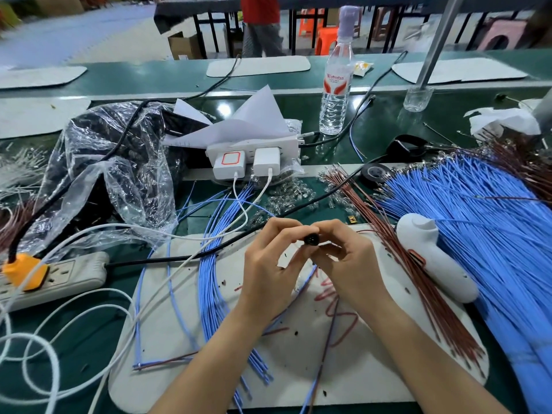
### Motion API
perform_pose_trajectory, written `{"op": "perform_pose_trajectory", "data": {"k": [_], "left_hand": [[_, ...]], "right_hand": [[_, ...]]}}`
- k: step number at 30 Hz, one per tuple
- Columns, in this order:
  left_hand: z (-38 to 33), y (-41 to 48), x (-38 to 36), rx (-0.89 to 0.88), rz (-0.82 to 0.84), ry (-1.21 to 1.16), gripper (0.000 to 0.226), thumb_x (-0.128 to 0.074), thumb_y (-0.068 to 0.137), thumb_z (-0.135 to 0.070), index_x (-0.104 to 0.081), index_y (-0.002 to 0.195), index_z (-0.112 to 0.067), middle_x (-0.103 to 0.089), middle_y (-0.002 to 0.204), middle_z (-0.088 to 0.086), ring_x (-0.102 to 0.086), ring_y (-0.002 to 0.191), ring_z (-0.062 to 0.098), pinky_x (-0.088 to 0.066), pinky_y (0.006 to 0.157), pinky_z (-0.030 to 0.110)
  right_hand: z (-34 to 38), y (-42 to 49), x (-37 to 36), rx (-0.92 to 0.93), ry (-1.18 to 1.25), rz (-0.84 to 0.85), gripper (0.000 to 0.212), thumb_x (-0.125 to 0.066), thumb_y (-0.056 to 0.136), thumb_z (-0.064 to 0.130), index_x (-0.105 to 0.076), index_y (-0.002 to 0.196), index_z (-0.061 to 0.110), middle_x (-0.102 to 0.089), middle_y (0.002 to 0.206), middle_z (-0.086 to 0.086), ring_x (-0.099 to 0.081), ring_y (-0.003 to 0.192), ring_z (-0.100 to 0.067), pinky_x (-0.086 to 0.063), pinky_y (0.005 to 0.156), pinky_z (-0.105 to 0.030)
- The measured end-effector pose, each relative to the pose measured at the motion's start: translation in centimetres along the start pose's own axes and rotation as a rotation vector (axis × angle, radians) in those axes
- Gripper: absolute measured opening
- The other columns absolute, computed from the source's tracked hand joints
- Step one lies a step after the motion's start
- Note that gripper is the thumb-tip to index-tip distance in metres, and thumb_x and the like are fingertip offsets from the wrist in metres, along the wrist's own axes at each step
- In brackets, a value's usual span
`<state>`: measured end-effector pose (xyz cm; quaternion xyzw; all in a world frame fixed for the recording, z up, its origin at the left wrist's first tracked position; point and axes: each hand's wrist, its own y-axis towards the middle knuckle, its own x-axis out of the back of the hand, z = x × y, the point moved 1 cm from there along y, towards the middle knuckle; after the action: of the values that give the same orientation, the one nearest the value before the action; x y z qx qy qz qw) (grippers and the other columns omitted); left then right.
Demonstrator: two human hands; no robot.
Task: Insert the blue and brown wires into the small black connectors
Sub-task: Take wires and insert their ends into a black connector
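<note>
A crumpled clear plastic bag (119,162) on the green tabletop (382,124) held a dark heap I could not make out, and the water bottle (334,94) had water in it. Over the white mat (283,369), the left grip (268,264) and right grip (349,264) met fingertip to fingertip. Both pinched the small black connector (311,239), its round end turned towards the person. A blue wire (310,273) and a brown wire (328,339) trailed below.

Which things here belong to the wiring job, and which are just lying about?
Job: black connector, pinched between left hand and right hand; blue wires; brown wires.
Lying about: water bottle, power strip, plastic bag, white chargers.
</note>
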<state>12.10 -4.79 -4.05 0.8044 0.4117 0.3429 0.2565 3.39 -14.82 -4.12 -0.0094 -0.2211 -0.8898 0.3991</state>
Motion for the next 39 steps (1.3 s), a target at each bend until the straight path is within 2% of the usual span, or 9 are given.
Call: {"op": "perform_pose_trajectory", "data": {"k": [5,9,12,20,22,26,30,35,39], "left_hand": [[0.0,0.0,-0.2,-0.030,0.009,-0.020,0.022,-0.070,0.080,0.006,-0.070,0.100,-0.003,-0.059,0.092,0.008,-0.057,0.084,0.007,-0.047,0.077,0.021],[0.3,-0.1,-0.4,-0.022,0.005,-0.022,0.014,-0.066,0.083,0.002,-0.069,0.096,-0.001,-0.058,0.093,0.007,-0.057,0.083,0.005,-0.046,0.078,0.017],[0.6,0.0,-0.6,-0.010,0.005,-0.028,0.010,-0.064,0.087,-0.005,-0.068,0.096,-0.002,-0.056,0.092,0.004,-0.056,0.082,0.007,-0.047,0.076,0.021],[1.2,-0.3,-0.7,0.123,0.004,-0.236,0.014,-0.061,0.089,-0.019,-0.066,0.100,-0.011,-0.057,0.093,0.001,-0.061,0.083,0.021,-0.053,0.072,0.042],[1.1,-0.3,-0.6,0.151,-0.011,-0.274,0.012,-0.063,0.088,-0.022,-0.066,0.099,-0.019,-0.058,0.093,-0.002,-0.059,0.083,0.020,-0.051,0.071,0.040],[1.0,-0.3,-0.9,0.171,-0.017,-0.321,0.012,-0.065,0.086,-0.019,-0.068,0.098,-0.020,-0.056,0.095,-0.006,-0.058,0.084,0.017,-0.048,0.073,0.029],[1.0,-0.5,-1.0,0.196,-0.012,-0.341,0.019,-0.066,0.085,-0.011,-0.067,0.099,-0.023,-0.055,0.096,-0.006,-0.057,0.081,0.014,-0.046,0.071,0.024],[0.7,-0.5,-1.0,0.241,-0.007,-0.333,0.018,-0.065,0.085,-0.014,-0.066,0.096,-0.027,-0.054,0.095,-0.007,-0.055,0.077,0.013,-0.044,0.063,0.022],[0.7,-0.6,-1.1,0.236,-0.008,-0.315,0.016,-0.065,0.085,-0.011,-0.068,0.100,-0.014,-0.053,0.097,-0.002,-0.055,0.080,0.009,-0.043,0.071,0.017]], "right_hand": [[0.2,0.1,0.5,0.091,-0.141,-0.009,0.043,-0.071,0.077,-0.004,-0.058,0.087,0.036,-0.063,0.078,0.014,-0.061,0.071,-0.018,-0.052,0.067,-0.033],[0.3,0.1,0.3,0.131,-0.185,0.021,0.032,-0.066,0.080,0.006,-0.054,0.086,0.036,-0.055,0.082,0.019,-0.053,0.081,-0.015,-0.045,0.075,-0.022],[0.1,0.1,0.2,0.131,-0.183,0.038,0.028,-0.067,0.083,0.002,-0.056,0.089,0.027,-0.054,0.083,0.018,-0.050,0.084,-0.011,-0.042,0.077,-0.017],[-0.4,-0.1,0.0,0.101,-0.164,0.050,0.005,-0.063,0.084,0.009,-0.062,0.089,0.008,-0.060,0.084,-0.001,-0.058,0.084,-0.024,-0.046,0.076,-0.024],[-0.4,-0.3,-0.2,0.076,-0.129,0.037,0.009,-0.061,0.085,0.015,-0.062,0.090,0.008,-0.063,0.085,-0.005,-0.059,0.084,-0.022,-0.046,0.077,-0.023],[-0.2,-0.3,-0.3,0.065,-0.058,0.009,0.006,-0.060,0.085,0.017,-0.059,0.091,0.019,-0.063,0.085,-0.004,-0.059,0.082,-0.016,-0.047,0.077,-0.022],[-0.3,-0.3,-0.3,0.041,-0.004,0.024,0.011,-0.060,0.084,0.015,-0.058,0.091,0.023,-0.063,0.085,-0.001,-0.061,0.083,-0.019,-0.051,0.079,-0.032],[-0.5,-0.4,-0.3,0.016,0.026,0.035,0.014,-0.060,0.085,0.011,-0.057,0.088,0.024,-0.062,0.084,0.000,-0.062,0.084,-0.027,-0.052,0.079,-0.042],[-0.9,-0.5,-0.6,-0.002,-0.008,0.050,0.003,-0.061,0.088,0.005,-0.060,0.091,0.004,-0.064,0.085,-0.010,-0.063,0.084,-0.030,-0.052,0.078,-0.037]]}}
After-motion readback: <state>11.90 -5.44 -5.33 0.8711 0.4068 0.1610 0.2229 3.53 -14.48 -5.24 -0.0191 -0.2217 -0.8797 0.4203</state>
